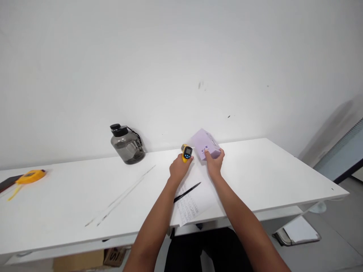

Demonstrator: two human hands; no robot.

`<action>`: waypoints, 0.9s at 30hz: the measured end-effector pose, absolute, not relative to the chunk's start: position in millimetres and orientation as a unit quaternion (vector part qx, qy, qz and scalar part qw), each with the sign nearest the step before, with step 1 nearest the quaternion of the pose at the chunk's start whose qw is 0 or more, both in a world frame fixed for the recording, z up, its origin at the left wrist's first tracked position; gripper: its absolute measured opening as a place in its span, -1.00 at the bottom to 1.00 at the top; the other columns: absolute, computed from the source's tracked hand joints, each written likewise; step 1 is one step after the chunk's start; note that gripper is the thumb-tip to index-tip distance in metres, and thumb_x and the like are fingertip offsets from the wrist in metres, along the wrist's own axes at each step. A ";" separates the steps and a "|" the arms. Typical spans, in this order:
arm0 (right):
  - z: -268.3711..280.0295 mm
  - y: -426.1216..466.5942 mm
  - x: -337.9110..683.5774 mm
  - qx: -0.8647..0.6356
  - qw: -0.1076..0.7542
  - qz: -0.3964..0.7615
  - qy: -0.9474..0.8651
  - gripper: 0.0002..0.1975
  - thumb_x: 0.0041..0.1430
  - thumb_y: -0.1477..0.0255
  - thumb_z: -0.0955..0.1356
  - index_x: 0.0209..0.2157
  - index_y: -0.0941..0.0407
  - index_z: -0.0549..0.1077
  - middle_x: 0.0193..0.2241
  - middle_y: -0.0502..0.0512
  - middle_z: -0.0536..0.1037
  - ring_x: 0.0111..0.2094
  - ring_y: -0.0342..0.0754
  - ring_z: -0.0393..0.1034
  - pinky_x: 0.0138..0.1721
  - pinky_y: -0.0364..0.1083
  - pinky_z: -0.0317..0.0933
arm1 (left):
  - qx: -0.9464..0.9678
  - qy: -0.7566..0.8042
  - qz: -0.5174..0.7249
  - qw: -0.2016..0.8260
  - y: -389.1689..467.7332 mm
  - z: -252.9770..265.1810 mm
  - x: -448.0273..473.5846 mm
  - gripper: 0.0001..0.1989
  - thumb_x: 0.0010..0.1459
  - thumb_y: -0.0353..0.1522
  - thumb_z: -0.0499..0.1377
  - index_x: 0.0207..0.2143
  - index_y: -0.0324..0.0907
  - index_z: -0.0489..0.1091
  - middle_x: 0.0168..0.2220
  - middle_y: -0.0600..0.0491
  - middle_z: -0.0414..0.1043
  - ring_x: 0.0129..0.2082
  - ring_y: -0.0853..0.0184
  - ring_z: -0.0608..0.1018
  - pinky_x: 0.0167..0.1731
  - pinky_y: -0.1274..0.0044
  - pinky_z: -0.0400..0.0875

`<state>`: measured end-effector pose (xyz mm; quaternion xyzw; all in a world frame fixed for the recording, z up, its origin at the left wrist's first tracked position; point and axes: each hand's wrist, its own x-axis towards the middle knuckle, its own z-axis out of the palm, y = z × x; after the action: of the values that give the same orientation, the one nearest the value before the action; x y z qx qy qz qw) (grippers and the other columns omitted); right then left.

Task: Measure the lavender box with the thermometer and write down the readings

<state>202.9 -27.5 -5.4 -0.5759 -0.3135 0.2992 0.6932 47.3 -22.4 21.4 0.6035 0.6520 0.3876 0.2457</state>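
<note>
My left hand [179, 168] is closed around the handle of a yellow and black infrared thermometer [187, 151], its small screen and blue buttons facing me. My right hand [214, 162] grips a light purple box [202, 141] near its lower corner, with the thumb on the front face. The box is tilted close to the wall, and the thermometer is just to its left, apart from it. Below both hands, a sheet of paper with handwriting [188, 206] lies on the white table [255, 173]. A black pen [188, 191] rests across the sheet, its lower end hidden by my left forearm.
A dark translucent water jug [127, 145] stands left of my hands by the wall [159, 75]. Farther left lie an orange tape measure [31, 176] and a dark flat object [10, 182]. Cardboard boxes [79, 260] sit under the table. The table's right end borders a lower floor area.
</note>
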 end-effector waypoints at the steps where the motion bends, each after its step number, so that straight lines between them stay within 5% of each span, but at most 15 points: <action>1: -5.4 -27.7 205.5 -0.601 0.683 0.264 -0.320 -0.03 -0.09 0.00 0.46 0.29 0.00 0.06 0.29 0.29 0.22 0.26 0.18 0.23 0.17 0.09 0.25 | 0.616 0.674 0.344 0.218 -20.4 20.1 43.4 -0.52 -0.04 0.09 0.29 -0.34 -0.08 0.32 -0.31 -0.11 0.52 -0.18 -0.04 0.55 -0.20 0.34 0.28; 9: -6.1 -25.2 216.8 -0.691 0.580 0.191 -0.387 -0.05 -0.12 0.01 0.45 0.29 -0.01 0.14 0.23 0.31 0.24 0.16 0.31 0.31 0.09 0.15 0.25 | 0.577 0.723 0.302 0.229 -8.6 10.6 25.8 -0.56 -0.11 -0.02 0.37 -0.40 -0.06 0.26 -0.35 -0.11 0.54 0.09 -0.17 0.47 -0.04 0.28 0.20; 27: -15.8 -20.0 209.2 -0.710 0.516 0.146 -0.458 -0.08 -0.08 0.06 0.45 0.28 0.02 0.12 0.18 0.36 0.17 0.20 0.37 0.16 0.11 0.24 0.20 | 0.624 0.739 0.204 0.150 -12.2 10.4 28.1 -0.50 -0.08 0.00 0.33 -0.20 -0.12 0.36 -0.16 -0.24 0.55 0.00 -0.19 0.51 0.03 0.19 0.10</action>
<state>209.2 -20.0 -15.8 -0.7097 -0.4575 0.1457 0.5155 28.1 -12.2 10.4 0.6238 0.7395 0.2042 0.1496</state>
